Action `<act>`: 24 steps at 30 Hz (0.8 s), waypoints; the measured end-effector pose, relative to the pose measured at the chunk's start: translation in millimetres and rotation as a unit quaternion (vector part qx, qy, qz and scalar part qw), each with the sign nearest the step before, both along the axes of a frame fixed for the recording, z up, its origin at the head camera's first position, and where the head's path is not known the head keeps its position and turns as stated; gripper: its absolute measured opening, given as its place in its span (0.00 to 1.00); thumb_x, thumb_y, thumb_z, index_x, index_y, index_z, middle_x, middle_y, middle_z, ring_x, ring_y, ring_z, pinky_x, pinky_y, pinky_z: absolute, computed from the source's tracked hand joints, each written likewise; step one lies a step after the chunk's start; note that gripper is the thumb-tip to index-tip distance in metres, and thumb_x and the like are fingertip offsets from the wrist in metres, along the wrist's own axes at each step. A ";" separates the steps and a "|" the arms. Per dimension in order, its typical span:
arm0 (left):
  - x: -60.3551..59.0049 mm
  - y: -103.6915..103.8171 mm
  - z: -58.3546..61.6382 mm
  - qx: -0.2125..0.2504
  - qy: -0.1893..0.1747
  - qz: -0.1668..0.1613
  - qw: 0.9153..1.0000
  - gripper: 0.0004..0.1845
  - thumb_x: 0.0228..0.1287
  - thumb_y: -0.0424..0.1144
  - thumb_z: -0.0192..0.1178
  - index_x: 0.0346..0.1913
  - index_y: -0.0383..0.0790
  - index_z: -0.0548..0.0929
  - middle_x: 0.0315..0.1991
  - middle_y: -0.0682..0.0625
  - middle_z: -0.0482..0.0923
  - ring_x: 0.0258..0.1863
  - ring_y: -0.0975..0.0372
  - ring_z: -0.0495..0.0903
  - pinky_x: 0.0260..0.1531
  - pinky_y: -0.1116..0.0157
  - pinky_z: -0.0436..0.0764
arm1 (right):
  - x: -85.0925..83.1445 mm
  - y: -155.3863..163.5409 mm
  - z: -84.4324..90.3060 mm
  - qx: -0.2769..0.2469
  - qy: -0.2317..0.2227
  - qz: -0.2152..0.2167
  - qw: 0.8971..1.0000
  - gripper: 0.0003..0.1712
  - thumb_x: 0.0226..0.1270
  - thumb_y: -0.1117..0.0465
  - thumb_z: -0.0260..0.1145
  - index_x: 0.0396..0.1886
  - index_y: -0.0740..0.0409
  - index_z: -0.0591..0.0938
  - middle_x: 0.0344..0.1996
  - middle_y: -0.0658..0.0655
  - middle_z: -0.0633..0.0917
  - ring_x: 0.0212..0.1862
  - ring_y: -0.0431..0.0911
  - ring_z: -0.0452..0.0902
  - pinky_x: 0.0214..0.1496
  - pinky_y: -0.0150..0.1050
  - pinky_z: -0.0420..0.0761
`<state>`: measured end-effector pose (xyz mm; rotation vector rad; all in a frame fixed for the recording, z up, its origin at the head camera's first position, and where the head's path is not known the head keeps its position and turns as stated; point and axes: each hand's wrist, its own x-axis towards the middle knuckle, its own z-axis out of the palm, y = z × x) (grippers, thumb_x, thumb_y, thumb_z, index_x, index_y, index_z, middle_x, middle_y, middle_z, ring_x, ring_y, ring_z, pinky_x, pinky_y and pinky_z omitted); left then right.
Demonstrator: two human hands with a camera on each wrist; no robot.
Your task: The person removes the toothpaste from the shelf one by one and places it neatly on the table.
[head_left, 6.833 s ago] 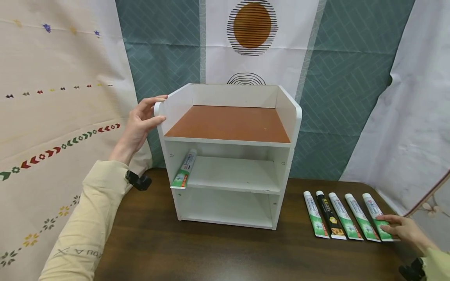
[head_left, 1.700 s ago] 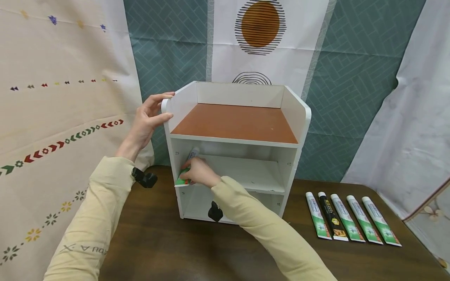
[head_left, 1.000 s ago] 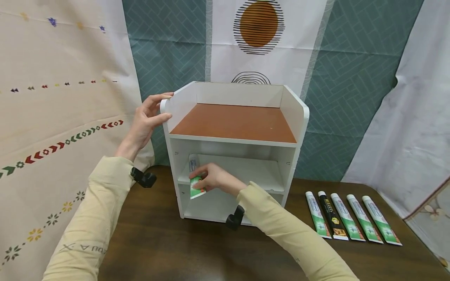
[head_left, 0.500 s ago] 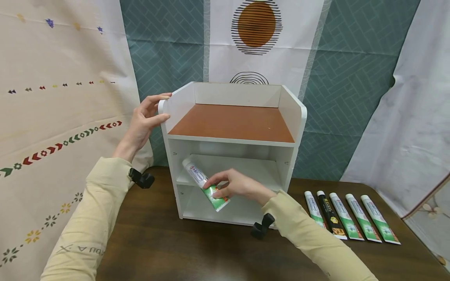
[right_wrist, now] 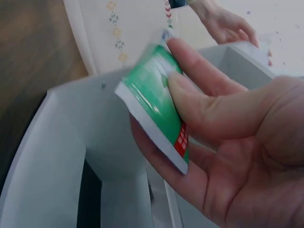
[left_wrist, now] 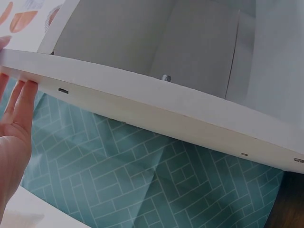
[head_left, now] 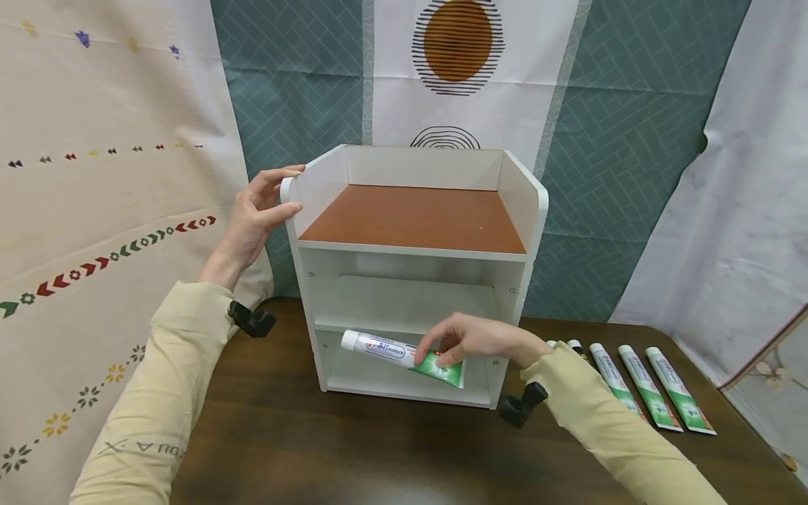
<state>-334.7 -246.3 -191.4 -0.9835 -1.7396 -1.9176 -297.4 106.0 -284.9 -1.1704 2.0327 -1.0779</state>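
Note:
A white shelf unit [head_left: 521,203] with a brown top board stands on the dark wooden table [head_left: 328,449]. My left hand [head_left: 255,214] grips the unit's upper left side panel [left_wrist: 142,102], thumb on the front edge, fingers [left_wrist: 21,97] behind. My right hand [head_left: 470,338] pinches the green end of a white-and-green toothpaste tube [head_left: 394,354], held level in front of the lower shelf opening, cap pointing left. The right wrist view shows the tube's flat green end [right_wrist: 154,102] between thumb and fingers.
Several more toothpaste tubes [head_left: 656,396] lie side by side on the table to the right of the unit, one of them black. Patterned cloth hangs behind and at both sides. The table's right edge [head_left: 766,449] is near the tubes.
My right hand reached to the tube on the middle shelf's left side, took hold of it and drew it out and down to the right. My left hand stayed on the side panel.

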 end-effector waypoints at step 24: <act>1.1 0.5 0.1 -0.003 0.000 0.003 1.000 0.22 0.55 0.21 0.57 0.53 0.39 0.76 0.61 0.43 0.63 0.55 0.51 0.63 0.41 0.65 0.74 | 2.4 149.0 -6.0 -0.030 -0.012 0.098 0.995 0.14 0.60 0.74 0.56 0.46 0.62 0.79 0.46 0.64 0.76 0.41 0.47 0.71 0.34 0.36 0.75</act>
